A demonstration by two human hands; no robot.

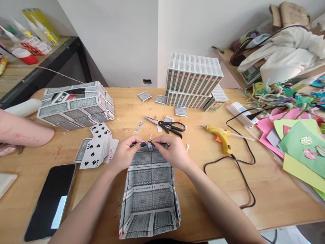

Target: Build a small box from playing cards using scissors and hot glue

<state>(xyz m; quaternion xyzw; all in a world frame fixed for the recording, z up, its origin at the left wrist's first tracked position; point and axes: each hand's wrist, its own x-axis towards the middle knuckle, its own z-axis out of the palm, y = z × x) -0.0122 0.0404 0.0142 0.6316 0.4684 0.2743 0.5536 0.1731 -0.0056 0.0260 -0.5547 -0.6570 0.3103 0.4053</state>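
Observation:
An open box made of playing cards (143, 177), their grey patterned backs facing inward, lies in front of me on the table. My left hand (127, 151) pinches the middle of its far edge. Right beside it, my right hand (170, 149) grips the same edge, with the two thumbs a short way apart. Fingertips behind the rim are partly hidden. Just beyond my hands lie black-handled scissors (169, 126) and small card scraps. To the left, a spread pile of playing cards (92, 152) shows spades face up.
A finished-looking card box (76, 106) stands at the back left, near a phone (49, 203). Stacked card packs (193, 81) stand at the back. A yellow glue gun (220, 137), its cord, a power strip (242, 114) and coloured paper (302, 142) occupy the right.

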